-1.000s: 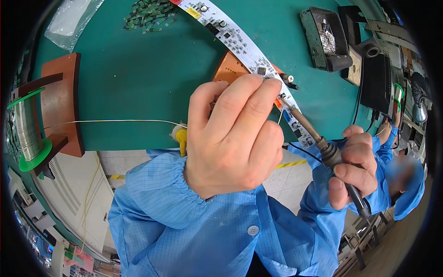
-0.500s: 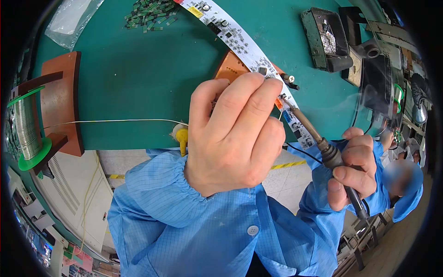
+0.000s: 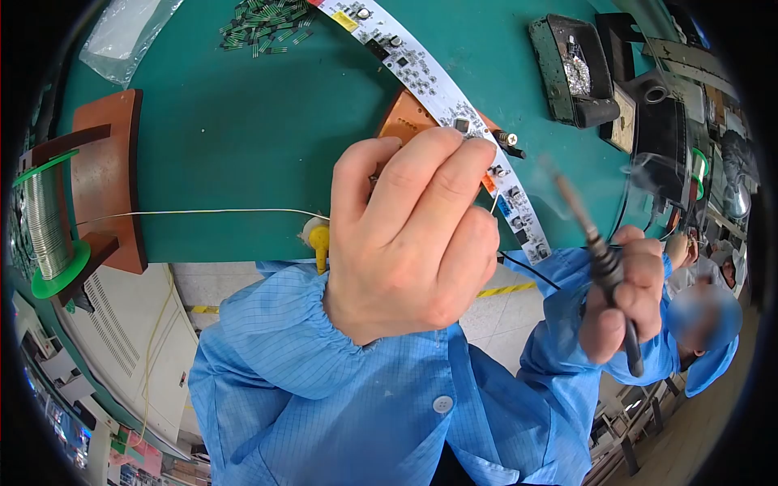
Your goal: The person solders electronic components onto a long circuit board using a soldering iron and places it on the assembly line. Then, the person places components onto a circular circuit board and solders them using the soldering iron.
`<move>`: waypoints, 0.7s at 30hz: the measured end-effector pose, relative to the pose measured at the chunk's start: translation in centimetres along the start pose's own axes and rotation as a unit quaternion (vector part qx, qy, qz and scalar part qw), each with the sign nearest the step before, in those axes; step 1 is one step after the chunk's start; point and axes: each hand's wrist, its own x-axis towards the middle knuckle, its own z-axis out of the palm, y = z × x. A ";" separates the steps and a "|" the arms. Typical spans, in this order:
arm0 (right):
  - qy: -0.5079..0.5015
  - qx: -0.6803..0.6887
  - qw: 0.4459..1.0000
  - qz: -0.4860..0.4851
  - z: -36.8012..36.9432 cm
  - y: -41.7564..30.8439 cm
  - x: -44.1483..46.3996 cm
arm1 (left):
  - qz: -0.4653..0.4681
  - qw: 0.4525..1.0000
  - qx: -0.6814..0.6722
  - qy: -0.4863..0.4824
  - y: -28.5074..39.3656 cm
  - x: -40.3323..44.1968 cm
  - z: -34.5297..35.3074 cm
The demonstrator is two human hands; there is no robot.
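Note:
My left hand (image 3: 413,239) is closed in the middle of the view, its fingertips over the long white circuit board (image 3: 429,75). Solder wire (image 3: 211,211) runs into it from the left, and a short end shows beside the fingers. A soldering iron (image 3: 604,259) is in my right hand (image 3: 628,296), gripped round its handle. Its blurred tip points up and left, off the right edge of the board. Under the board lies an orange-brown fixture (image 3: 403,119), partly covered by my left hand.
A solder spool (image 3: 47,227) sits on a brown stand at left. Small green-black parts (image 3: 259,26) are piled at the back, near a plastic bag (image 3: 130,32). A metal box (image 3: 567,73) and the iron's holder stand at right. Another person (image 3: 703,324) is at far right.
The soldering iron's tip has come off the board and moved right and slightly up, carried by my right hand. My left hand and the board have hardly moved.

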 end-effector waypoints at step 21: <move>-0.060 -0.043 0.997 -0.002 -0.1 -2.1 1.2 | -0.057 0.997 0.053 -0.001 1.4 -0.3 0.4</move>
